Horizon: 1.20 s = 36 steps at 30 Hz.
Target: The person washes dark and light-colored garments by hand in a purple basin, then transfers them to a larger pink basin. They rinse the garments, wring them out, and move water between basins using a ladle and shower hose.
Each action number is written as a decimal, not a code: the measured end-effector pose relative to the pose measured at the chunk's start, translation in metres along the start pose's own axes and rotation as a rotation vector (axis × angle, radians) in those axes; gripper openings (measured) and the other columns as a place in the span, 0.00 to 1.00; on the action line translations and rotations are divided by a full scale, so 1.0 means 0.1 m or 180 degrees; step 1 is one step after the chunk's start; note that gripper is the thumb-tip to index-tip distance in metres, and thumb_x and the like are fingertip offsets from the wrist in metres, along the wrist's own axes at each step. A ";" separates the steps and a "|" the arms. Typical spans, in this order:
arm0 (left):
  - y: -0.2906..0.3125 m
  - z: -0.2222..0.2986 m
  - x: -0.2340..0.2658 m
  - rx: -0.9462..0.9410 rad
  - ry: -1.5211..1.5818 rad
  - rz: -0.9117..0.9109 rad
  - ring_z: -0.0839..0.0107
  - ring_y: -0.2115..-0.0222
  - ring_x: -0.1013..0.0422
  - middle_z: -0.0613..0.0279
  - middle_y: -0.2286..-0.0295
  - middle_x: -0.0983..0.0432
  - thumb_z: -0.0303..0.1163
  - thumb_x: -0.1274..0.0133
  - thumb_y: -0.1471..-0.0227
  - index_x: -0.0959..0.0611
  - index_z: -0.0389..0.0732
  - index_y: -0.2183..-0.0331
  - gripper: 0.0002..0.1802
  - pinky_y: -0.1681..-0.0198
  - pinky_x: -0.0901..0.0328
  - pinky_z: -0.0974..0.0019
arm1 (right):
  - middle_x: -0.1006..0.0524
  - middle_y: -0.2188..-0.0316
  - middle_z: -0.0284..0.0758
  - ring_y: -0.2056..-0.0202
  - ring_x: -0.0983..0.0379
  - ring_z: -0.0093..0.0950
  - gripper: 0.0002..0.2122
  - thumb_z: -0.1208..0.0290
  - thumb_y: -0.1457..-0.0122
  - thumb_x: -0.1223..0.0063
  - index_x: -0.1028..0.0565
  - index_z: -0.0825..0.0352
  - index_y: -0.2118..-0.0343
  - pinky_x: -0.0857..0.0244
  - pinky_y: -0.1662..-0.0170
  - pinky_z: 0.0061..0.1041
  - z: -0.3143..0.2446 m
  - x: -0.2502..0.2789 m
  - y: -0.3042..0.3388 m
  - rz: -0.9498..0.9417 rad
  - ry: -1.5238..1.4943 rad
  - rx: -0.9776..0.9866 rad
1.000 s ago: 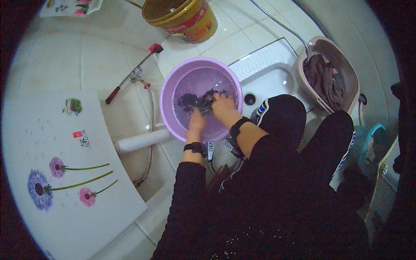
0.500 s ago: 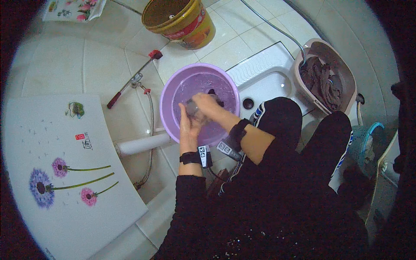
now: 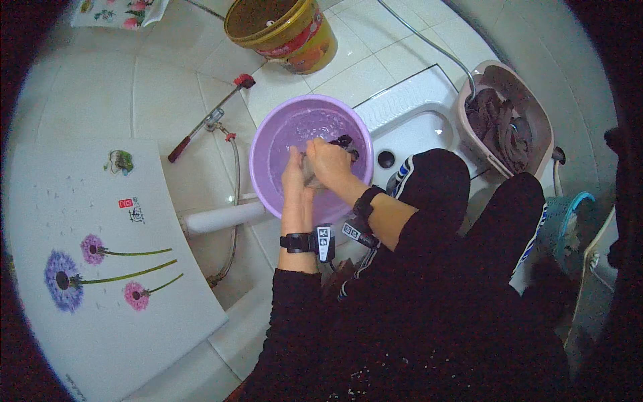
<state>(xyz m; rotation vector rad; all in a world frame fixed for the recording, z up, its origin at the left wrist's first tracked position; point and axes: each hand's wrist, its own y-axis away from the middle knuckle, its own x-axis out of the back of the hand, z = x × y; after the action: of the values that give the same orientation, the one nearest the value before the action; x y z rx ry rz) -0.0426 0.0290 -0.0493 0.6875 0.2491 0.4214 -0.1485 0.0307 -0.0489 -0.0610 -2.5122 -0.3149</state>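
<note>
At far left we see a white panel (image 3: 100,268) printed with purple and pink flowers, lying on the tiled floor (image 3: 87,94). Just right of it a white pipe (image 3: 218,218) and a thin hose (image 3: 234,194) run along the tiles, and a red-tipped tool (image 3: 207,120) lies aslant above them. A yellow bucket (image 3: 288,30) stands at the top, well apart from the work.

At centre sits the purple basin (image 3: 268,154), holding water. Our left hand (image 3: 295,177) and right hand (image 3: 328,161) meet above the basin, pressed together around a small dark cloth (image 3: 345,142). The fingers are closed on the cloth, and only a tuft of it shows beyond the right hand. Each wrist carries a black band. We cannot tell whether the cloth touches the water.

We judge the step in hand to be the rubbing or wringing of the cloth over the basin. The next move, as we read it, calls for a firm two-handed grip kept over the basin so that runoff falls inside its rim, and for turning the cloth to reach parts not yet worked.

To the right lies a white floor pan (image 3: 408,127), touching the basin. Farther right a pink tub (image 3: 536,114) holds more dark laundry (image 3: 499,124), and a blue basket (image 3: 562,228) stands at the edge beside our knee.
</note>
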 end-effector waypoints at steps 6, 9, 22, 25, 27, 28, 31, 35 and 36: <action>-0.24 0.34 0.45 -0.1164 -0.2191 0.0044 0.64 0.63 0.27 0.57 0.63 0.24 0.50 0.38 0.51 0.25 0.38 0.55 0.30 0.60 0.32 0.58 | 0.23 0.66 0.56 0.60 0.27 0.55 0.23 0.52 0.36 0.63 0.25 0.71 0.64 0.35 0.56 0.51 0.38 -0.06 -0.31 0.0585 -0.0736 -0.0838; -0.20 0.40 0.61 -0.2025 -0.4054 0.0123 0.61 0.56 0.28 0.52 0.57 0.25 0.49 0.35 0.55 0.30 0.35 0.47 0.41 0.54 0.33 0.59 | 0.23 0.66 0.55 0.61 0.27 0.54 0.23 0.52 0.37 0.62 0.24 0.72 0.64 0.36 0.57 0.49 0.56 -0.17 -0.46 0.0415 -0.0885 -0.0497; 0.30 0.31 0.17 -0.2306 -0.3907 -0.0650 0.43 0.61 0.26 0.44 0.63 0.22 0.29 0.46 0.50 0.25 0.39 0.52 0.21 0.59 0.33 0.48 | 0.23 0.72 0.36 0.74 0.25 0.35 0.13 0.66 0.47 0.45 0.23 0.61 0.58 0.33 0.68 0.37 -0.12 0.41 -0.28 -0.0481 -0.1589 0.0793; 0.35 0.56 0.15 -0.2593 -0.4722 -0.0110 0.43 0.61 0.27 0.43 0.61 0.23 0.27 0.49 0.48 0.25 0.41 0.52 0.20 0.60 0.33 0.47 | 0.22 0.75 0.40 0.71 0.25 0.41 0.13 0.67 0.48 0.44 0.23 0.61 0.58 0.33 0.66 0.38 -0.21 0.59 -0.16 0.1083 -0.0361 0.1909; 0.41 0.73 0.14 -0.3278 -0.4384 0.0040 0.44 0.60 0.27 0.43 0.60 0.24 0.25 0.51 0.48 0.25 0.39 0.52 0.20 0.59 0.34 0.48 | 0.23 0.78 0.39 0.73 0.25 0.40 0.12 0.67 0.47 0.44 0.23 0.61 0.59 0.33 0.69 0.36 -0.27 0.68 -0.16 0.0929 -0.1125 0.1615; 0.44 0.79 0.15 -0.3606 -0.4205 0.0121 0.44 0.59 0.28 0.43 0.60 0.24 0.25 0.51 0.48 0.25 0.38 0.52 0.20 0.58 0.34 0.49 | 0.23 0.78 0.38 0.73 0.25 0.39 0.12 0.67 0.46 0.43 0.23 0.61 0.59 0.33 0.70 0.35 -0.28 0.71 -0.17 0.0928 -0.1402 0.1393; 0.44 0.87 0.19 -0.4566 -0.3932 0.0878 0.46 0.57 0.30 0.44 0.60 0.26 0.23 0.52 0.48 0.26 0.34 0.52 0.20 0.55 0.35 0.53 | 0.23 0.79 0.37 0.75 0.25 0.36 0.09 0.69 0.45 0.44 0.23 0.62 0.62 0.33 0.71 0.32 -0.29 0.75 -0.24 0.0889 -0.2105 0.0822; 0.22 0.70 0.14 -0.4231 -0.4322 0.0700 0.48 0.63 0.31 0.46 0.66 0.27 0.21 0.50 0.52 0.24 0.32 0.55 0.18 0.60 0.35 0.52 | 0.23 0.78 0.35 0.75 0.26 0.30 0.06 0.71 0.44 0.46 0.22 0.64 0.65 0.33 0.69 0.28 -0.24 0.66 -0.28 0.0707 -0.2242 0.0409; 0.13 0.59 0.07 -0.4309 -0.4214 0.0456 0.49 0.67 0.30 0.47 0.70 0.26 0.21 0.49 0.53 0.23 0.34 0.57 0.18 0.63 0.36 0.49 | 0.23 0.79 0.33 0.75 0.28 0.24 0.06 0.72 0.44 0.46 0.22 0.66 0.65 0.34 0.69 0.24 -0.23 0.62 -0.28 0.0672 -0.2139 0.0407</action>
<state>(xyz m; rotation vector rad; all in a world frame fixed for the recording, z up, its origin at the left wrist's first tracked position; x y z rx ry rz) -0.0194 0.0082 0.0033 -0.4565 -1.2657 0.1208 -0.1895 -0.0039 -0.0013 -0.4430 -3.1437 -0.0422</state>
